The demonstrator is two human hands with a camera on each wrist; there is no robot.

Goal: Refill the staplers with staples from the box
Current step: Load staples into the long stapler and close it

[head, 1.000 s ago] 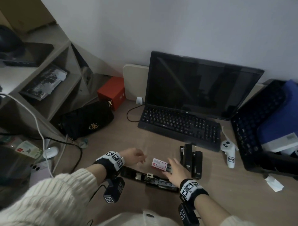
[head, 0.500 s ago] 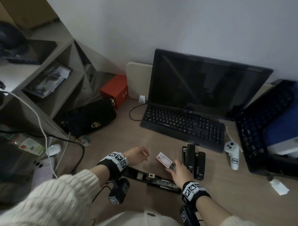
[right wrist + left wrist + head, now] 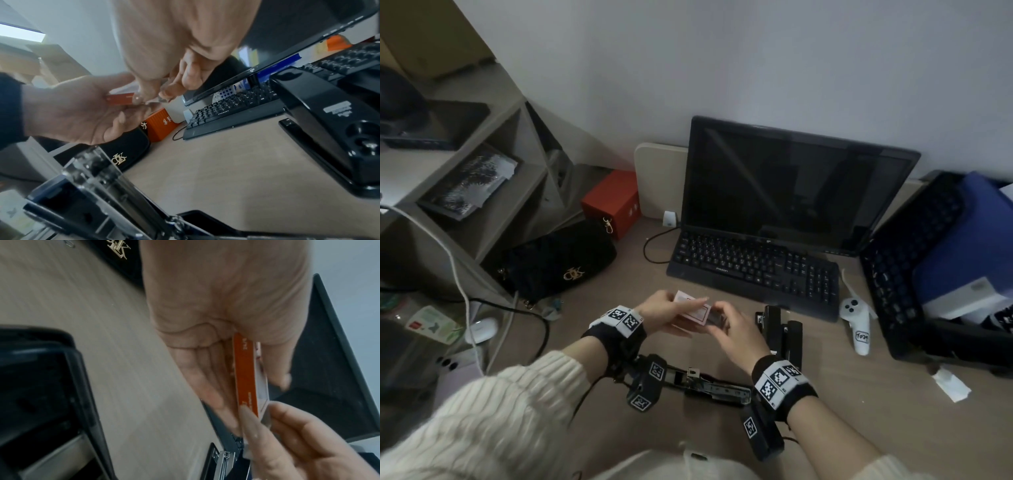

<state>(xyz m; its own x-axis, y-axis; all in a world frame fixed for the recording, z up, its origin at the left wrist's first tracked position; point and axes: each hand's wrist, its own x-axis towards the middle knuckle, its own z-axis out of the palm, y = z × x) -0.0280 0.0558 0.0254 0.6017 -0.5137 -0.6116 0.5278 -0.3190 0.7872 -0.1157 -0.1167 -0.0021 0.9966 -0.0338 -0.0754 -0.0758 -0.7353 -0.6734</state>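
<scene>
A: Staple box [image 3: 246, 378]?
B: Thin card, smooth orange side, white face.
A: Open stapler [image 3: 709, 385]?
B: Bright metal channel, black plastic shell.
A: Upright staplers [image 3: 329, 116]?
B: Glossy black plastic.
A: Desk [image 3: 842, 411]?
B: Matt wood-grain laminate.
A: Bag [image 3: 558, 260]?
B: Black quilted cloth, gold metal logo.

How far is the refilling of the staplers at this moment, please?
Early stage. Done: one stapler lies opened flat on the desk near the person. In hand: the left hand holds the small staple box while the right hand pulls at its open end. Left: no staples are visibly loaded yet, and the two black staplers by the keyboard look closed.
</scene>
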